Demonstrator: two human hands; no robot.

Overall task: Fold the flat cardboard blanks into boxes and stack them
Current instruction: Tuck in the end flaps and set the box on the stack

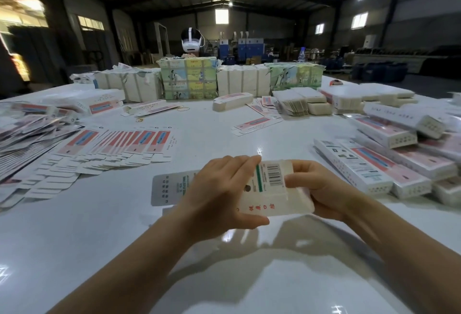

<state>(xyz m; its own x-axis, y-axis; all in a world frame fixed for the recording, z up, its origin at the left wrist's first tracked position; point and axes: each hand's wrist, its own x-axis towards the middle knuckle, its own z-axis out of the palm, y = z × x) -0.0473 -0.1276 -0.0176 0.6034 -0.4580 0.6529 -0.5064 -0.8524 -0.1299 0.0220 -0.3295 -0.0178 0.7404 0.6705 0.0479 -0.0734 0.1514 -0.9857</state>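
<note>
Left hand (pixel 219 189): you grip the box (pixel 272 189) near the table's (pixel 99 226) front edge.
Right hand (pixel 316 186): pinching its end.
Print: barcode, red characters, unreadable.

A long white cardboard box with a barcode and red letters (pixel 272 189) is held over the shiny white table (pixel 124 226). The left hand (pixel 219 194) grips the box's middle. The right hand (pixel 316 189) pinches its right end. Left of the box, flat pink-and-blue cardboard blanks (pixel 119 146) lie fanned out. Right of the box, folded white boxes (pixel 379 166) are stacked.
</note>
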